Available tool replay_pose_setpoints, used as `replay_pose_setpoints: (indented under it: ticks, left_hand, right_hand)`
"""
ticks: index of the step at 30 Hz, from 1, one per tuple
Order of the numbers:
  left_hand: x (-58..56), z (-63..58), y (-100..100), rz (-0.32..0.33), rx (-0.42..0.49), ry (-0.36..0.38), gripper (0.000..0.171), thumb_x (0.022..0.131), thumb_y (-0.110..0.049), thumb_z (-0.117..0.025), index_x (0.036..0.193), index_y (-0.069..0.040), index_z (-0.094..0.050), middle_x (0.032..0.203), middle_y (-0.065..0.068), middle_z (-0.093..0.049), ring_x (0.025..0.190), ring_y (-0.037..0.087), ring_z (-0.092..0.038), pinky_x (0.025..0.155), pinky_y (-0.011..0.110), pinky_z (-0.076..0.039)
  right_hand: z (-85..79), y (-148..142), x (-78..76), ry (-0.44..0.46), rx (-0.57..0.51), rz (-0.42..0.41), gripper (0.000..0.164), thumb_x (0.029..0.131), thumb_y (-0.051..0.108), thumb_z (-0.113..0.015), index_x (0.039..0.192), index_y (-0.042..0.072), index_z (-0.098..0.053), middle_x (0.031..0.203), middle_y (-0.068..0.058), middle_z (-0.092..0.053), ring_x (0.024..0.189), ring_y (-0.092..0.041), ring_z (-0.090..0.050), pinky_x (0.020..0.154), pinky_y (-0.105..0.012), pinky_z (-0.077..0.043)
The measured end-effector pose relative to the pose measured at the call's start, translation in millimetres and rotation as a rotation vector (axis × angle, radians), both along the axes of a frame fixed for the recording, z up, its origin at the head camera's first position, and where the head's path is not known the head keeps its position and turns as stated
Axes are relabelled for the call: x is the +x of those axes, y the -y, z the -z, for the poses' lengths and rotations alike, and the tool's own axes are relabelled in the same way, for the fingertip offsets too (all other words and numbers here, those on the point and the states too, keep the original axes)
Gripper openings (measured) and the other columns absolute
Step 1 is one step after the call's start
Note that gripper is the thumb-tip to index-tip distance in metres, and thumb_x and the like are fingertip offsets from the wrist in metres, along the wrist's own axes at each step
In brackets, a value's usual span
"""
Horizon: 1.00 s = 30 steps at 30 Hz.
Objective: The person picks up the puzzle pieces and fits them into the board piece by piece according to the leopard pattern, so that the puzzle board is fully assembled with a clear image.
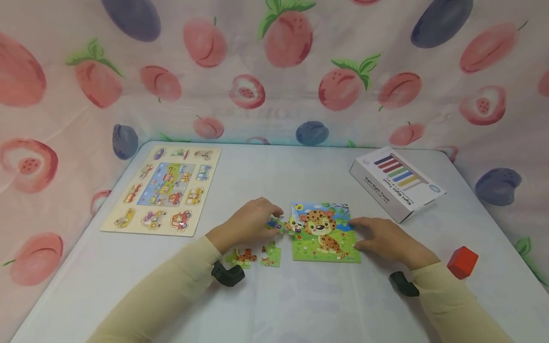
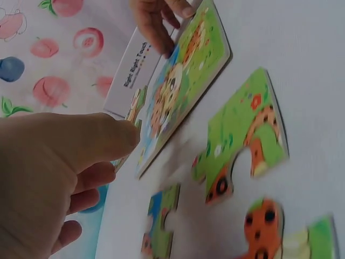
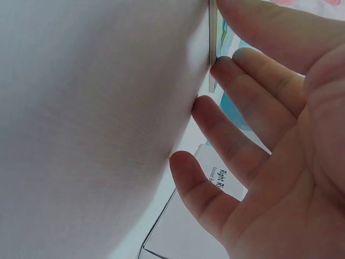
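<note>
My left hand pinches a small puzzle piece with part of a spotted cub on it, at the left edge of the leopard picture board. In the left wrist view the thumb covers much of this piece. Another piece, blue and green, lies on the table under that hand. Closer to me are a green piece with a red flower and an orange-spotted piece. My right hand touches the board's right edge with thumb and fingertips, its fingers loosely extended.
A wooden vehicle puzzle board lies at the back left. A white box printed with coloured bars stands at the back right. Near my right forearm sits a red block. Fruit-patterned cloth rises behind the table.
</note>
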<state>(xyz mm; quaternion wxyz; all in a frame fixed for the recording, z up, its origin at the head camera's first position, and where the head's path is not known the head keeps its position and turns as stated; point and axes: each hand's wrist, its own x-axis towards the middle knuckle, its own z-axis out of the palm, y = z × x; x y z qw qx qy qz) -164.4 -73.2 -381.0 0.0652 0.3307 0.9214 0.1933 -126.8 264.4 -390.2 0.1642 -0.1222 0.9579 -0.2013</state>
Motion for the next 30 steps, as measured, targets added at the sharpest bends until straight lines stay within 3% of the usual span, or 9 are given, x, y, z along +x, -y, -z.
replay_pose_setpoints:
  ticks: [6,15,20,30]
  left_hand:
    - [-2.6,5.4,-19.5,0.039,-0.023,-0.012,0.038,0.087,-0.021,-0.074,0.121,-0.006,-0.070,0.114,0.004,-0.070,0.111,0.022,-0.059,0.098,0.039,-0.046]
    - [-2.1,17.5,-40.1,0.028,-0.031,-0.029,0.037,0.087,-0.022,-0.074,0.120,-0.005,-0.072,0.105,0.002,-0.072,0.103,0.019,-0.061,0.091,0.034,-0.048]
    - [-1.0,20.2,-44.1,0.032,-0.027,-0.056,0.036,0.085,-0.021,-0.075,0.117,-0.004,-0.073,0.098,0.002,-0.072,0.096,0.018,-0.061,0.085,0.032,-0.049]
    - [-2.0,24.1,-45.1,0.026,-0.031,-0.066,0.038,0.089,-0.026,-0.074,0.121,-0.005,-0.071,0.108,0.004,-0.072,0.105,0.021,-0.062,0.093,0.035,-0.048]
  right_hand:
    - [0.8,0.0,0.2,0.005,-0.006,0.003,0.063,0.085,0.023,-0.080,0.141,0.004,-0.056,0.144,-0.025,-0.050,0.134,-0.049,-0.040,0.106,-0.063,-0.034]
    - [1.9,-0.8,0.8,0.011,-0.007,0.015,0.064,0.085,0.023,-0.080,0.141,0.005,-0.056,0.145,-0.024,-0.049,0.135,-0.049,-0.039,0.106,-0.063,-0.033]
    - [1.8,-0.5,0.9,0.013,-0.011,0.017,0.064,0.085,0.023,-0.080,0.141,0.005,-0.056,0.145,-0.024,-0.049,0.135,-0.049,-0.039,0.106,-0.063,-0.033]
    - [1.7,-1.0,0.5,-0.016,-0.016,-0.003,0.062,0.085,0.022,-0.080,0.140,0.003,-0.056,0.143,-0.024,-0.051,0.134,-0.048,-0.041,0.106,-0.062,-0.034]
